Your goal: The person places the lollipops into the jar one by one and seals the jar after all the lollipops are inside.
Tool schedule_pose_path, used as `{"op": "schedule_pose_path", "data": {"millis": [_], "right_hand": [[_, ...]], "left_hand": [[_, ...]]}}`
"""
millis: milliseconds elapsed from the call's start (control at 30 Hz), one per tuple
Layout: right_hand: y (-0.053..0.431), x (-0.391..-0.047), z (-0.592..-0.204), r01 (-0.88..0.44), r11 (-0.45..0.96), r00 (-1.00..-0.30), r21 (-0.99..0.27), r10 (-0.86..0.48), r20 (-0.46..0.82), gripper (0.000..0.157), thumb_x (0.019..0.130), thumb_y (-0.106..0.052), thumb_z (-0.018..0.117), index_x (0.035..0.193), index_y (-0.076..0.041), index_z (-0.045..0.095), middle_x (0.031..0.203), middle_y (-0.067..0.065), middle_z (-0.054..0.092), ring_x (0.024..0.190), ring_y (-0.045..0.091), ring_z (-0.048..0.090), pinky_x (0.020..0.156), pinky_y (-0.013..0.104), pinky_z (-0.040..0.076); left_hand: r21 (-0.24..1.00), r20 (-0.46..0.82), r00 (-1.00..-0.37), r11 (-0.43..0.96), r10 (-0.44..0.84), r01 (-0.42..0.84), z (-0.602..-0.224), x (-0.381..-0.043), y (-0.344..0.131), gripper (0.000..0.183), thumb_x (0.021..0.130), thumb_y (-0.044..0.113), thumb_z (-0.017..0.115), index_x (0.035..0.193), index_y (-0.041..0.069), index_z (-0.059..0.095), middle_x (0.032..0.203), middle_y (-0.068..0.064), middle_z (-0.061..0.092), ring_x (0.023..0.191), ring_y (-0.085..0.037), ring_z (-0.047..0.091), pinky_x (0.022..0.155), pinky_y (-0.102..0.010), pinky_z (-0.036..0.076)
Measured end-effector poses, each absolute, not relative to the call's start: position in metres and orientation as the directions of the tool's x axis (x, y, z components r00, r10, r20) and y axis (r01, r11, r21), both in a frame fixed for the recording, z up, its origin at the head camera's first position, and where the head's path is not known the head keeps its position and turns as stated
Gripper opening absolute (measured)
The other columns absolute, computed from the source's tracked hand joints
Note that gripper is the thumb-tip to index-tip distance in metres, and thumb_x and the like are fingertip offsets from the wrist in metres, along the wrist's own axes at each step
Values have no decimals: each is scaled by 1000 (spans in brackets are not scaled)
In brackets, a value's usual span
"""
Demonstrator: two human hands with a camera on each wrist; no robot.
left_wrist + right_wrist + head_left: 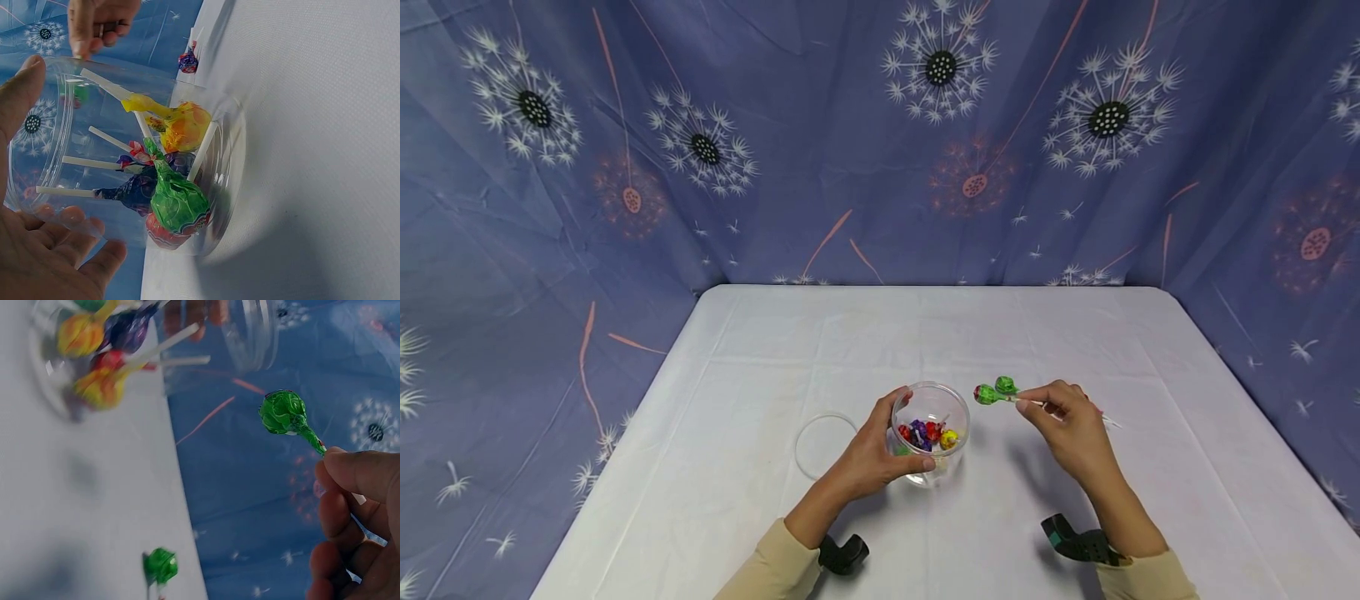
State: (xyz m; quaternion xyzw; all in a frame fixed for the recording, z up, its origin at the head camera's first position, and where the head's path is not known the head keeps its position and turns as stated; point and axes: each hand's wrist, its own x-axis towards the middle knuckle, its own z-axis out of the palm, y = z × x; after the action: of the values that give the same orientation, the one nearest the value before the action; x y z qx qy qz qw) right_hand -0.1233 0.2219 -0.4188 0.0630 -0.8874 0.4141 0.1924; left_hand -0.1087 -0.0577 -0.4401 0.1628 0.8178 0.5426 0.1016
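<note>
L sleeve (781,560) & R sleeve (1150,579): beige, long, plain, ending nr the wrists. L wrist cam (846,556): blk, curved, rounded end. R wrist cam (1082,546): also blk, bent shape, w/ sm. teal-green patch (1055,539).

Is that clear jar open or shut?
The jar is open: no lid sits on its rim, and the head view looks through the mouth at the lollipops inside.

Left hand (868,457) was held curved, thumb (913,465) near, fingers (889,403) far; right hand (1072,427) was held aloft, fingertips (344,466) pinched.
</note>
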Motion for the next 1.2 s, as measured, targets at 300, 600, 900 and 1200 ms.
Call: {"op": "schedule_pose_path", "data": {"millis": [300, 600, 900, 1200], "right_hand": [[206, -115, -393, -343, 586, -910, -734, -13, 415, 9, 82, -11, 73, 90, -13, 75, 73, -7, 59, 77, 7, 42, 73, 22, 35], [191, -112, -384, -321, 553, -933, -769, -44, 357, 9, 83, -11, 71, 90, -15, 75, 82, -7, 62, 85, 4, 43, 75, 20, 36], [173, -112, -380, -358, 548, -927, -756, -115, 356, 10, 84, -13, 71, 90, -20, 74, 79, -8, 59, 86, 5, 43, 75, 21, 35], [157, -115, -384, -391, 566, -916, -726, -165, 365, 7, 83, -16, 72, 85, -22, 74, 78, -11, 60, 85, 6, 44, 74, 25, 38]], "left_hand": [[917, 8, -928, 367, 373, 155, -440, -109, -58, 95, 73, 43, 79, 147, 31, 20, 149, -8, 34, 133, -29, 40, 106, -48, 37], [919, 17, -926, 358, 376, 162, -442, -110, -58, 94, 74, 40, 79, 147, 31, 20, 146, -7, 37, 131, -28, 42, 104, -49, 39], [924, 22, -923, 345, 383, 165, -441, -110, -59, 93, 74, 41, 78, 146, 33, 20, 146, -5, 38, 129, -25, 45, 104, -46, 39], [924, 32, -919, 339, 393, 177, -441, -110, -60, 93, 75, 42, 77, 147, 31, 19, 147, -3, 36, 129, -23, 44, 104, -47, 40]]}}
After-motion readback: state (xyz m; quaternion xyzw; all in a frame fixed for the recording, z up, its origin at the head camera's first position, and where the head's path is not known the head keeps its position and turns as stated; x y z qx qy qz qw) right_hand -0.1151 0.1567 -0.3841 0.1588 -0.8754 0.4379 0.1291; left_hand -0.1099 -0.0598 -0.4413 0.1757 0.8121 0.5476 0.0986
